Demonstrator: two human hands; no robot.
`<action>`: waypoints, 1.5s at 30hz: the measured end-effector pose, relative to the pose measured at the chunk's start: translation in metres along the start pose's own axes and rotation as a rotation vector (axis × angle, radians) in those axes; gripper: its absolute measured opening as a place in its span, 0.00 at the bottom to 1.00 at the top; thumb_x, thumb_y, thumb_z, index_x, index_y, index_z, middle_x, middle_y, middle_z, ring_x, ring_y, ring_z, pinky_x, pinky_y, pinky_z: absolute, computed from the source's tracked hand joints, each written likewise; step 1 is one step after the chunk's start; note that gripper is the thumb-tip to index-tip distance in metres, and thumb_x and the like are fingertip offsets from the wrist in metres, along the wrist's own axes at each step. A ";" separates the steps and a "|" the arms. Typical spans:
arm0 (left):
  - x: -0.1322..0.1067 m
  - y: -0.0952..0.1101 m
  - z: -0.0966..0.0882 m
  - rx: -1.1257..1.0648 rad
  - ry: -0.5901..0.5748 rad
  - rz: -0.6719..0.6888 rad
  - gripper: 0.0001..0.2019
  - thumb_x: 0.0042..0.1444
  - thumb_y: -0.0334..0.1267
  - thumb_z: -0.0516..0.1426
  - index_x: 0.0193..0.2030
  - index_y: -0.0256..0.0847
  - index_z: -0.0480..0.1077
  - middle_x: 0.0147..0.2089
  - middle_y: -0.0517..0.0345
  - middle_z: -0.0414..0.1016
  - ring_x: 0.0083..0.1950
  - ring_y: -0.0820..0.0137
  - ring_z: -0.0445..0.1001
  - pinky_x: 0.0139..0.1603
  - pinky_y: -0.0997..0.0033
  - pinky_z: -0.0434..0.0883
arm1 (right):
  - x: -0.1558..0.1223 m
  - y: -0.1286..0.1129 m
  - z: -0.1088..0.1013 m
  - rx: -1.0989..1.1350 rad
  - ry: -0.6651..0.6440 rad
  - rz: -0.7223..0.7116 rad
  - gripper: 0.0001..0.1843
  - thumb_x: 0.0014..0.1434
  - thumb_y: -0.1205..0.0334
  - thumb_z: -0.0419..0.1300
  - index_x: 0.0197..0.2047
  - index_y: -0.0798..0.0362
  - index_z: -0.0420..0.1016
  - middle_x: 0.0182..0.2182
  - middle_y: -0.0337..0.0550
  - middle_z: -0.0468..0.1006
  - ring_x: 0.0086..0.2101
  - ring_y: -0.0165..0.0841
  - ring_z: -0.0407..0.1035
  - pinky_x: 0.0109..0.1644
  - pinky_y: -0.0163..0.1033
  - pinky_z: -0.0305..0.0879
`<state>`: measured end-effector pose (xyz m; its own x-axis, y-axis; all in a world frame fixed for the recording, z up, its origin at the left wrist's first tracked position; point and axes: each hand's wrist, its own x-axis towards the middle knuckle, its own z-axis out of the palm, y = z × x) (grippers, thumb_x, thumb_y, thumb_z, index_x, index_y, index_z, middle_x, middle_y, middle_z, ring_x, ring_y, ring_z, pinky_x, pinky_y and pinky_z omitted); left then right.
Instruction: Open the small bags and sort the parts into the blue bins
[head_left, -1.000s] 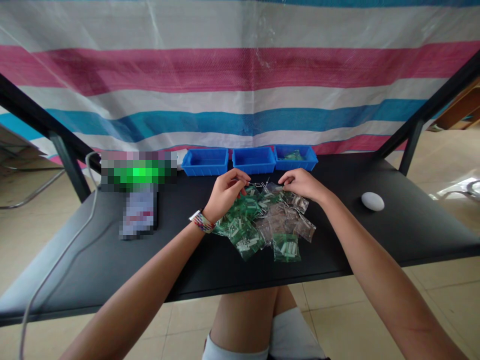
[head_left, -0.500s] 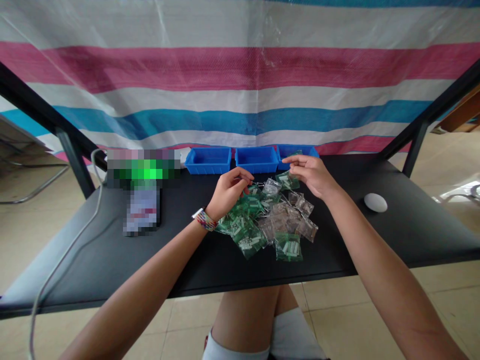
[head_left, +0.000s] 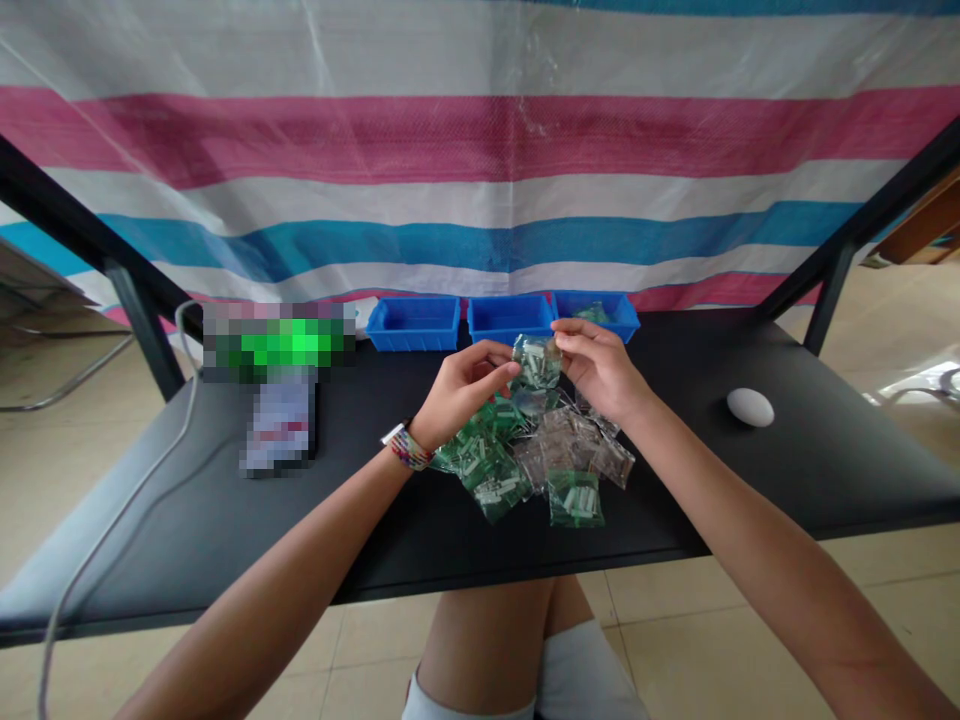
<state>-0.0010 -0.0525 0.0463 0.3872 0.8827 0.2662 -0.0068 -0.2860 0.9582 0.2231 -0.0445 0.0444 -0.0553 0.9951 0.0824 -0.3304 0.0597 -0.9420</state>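
Observation:
A small clear packet (head_left: 536, 362) with pale pieces inside is lifted above the pile, pinched between my left hand (head_left: 461, 392) and my right hand (head_left: 596, 368). Both hands are closed on its edges. Below them a heap of small green and clear packets (head_left: 532, 460) lies on the black table (head_left: 825, 450). Three blue bins stand in a row behind: the left bin (head_left: 412, 322), the middle bin (head_left: 508, 316), and the right bin (head_left: 600, 312), which holds a green packet.
A white oval object (head_left: 750, 406) lies on the table at the right. A blurred-out item (head_left: 279, 390) and a grey cable (head_left: 112, 530) are at the left. A striped tarp hangs behind, and black frame legs stand at both sides.
My right hand went from the pile up toward the right bin with a packet, then came back to the middle. Both hands now hold one clear packet raised above the pile.

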 end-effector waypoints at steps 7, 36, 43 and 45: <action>0.001 -0.002 0.001 -0.071 0.024 -0.008 0.19 0.58 0.50 0.72 0.41 0.39 0.74 0.30 0.60 0.78 0.28 0.71 0.79 0.29 0.74 0.73 | -0.007 0.003 0.010 0.076 -0.067 0.031 0.21 0.51 0.53 0.78 0.46 0.47 0.81 0.38 0.37 0.81 0.39 0.33 0.77 0.48 0.40 0.79; 0.005 -0.010 -0.009 -0.178 0.116 -0.062 0.14 0.66 0.47 0.63 0.49 0.38 0.78 0.42 0.52 0.83 0.36 0.65 0.87 0.32 0.72 0.78 | -0.014 0.005 0.014 -0.125 -0.059 -0.019 0.17 0.58 0.46 0.72 0.44 0.48 0.82 0.34 0.40 0.82 0.34 0.36 0.81 0.38 0.42 0.80; 0.006 -0.013 -0.006 -0.153 0.113 0.021 0.25 0.57 0.39 0.71 0.59 0.42 0.71 0.42 0.59 0.78 0.39 0.66 0.86 0.36 0.72 0.81 | -0.012 0.012 0.016 -0.286 -0.047 -0.110 0.17 0.54 0.49 0.76 0.42 0.47 0.80 0.38 0.42 0.81 0.34 0.36 0.78 0.37 0.44 0.80; 0.007 -0.014 -0.005 -0.168 0.118 0.022 0.28 0.57 0.38 0.71 0.61 0.43 0.69 0.41 0.60 0.77 0.40 0.66 0.86 0.37 0.71 0.82 | -0.012 0.013 0.016 -0.307 -0.035 -0.130 0.17 0.55 0.50 0.75 0.42 0.47 0.77 0.38 0.42 0.80 0.33 0.36 0.77 0.37 0.44 0.80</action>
<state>-0.0030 -0.0405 0.0351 0.2742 0.9174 0.2885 -0.1715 -0.2485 0.9533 0.2039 -0.0574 0.0362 -0.0657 0.9745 0.2145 -0.0380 0.2123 -0.9765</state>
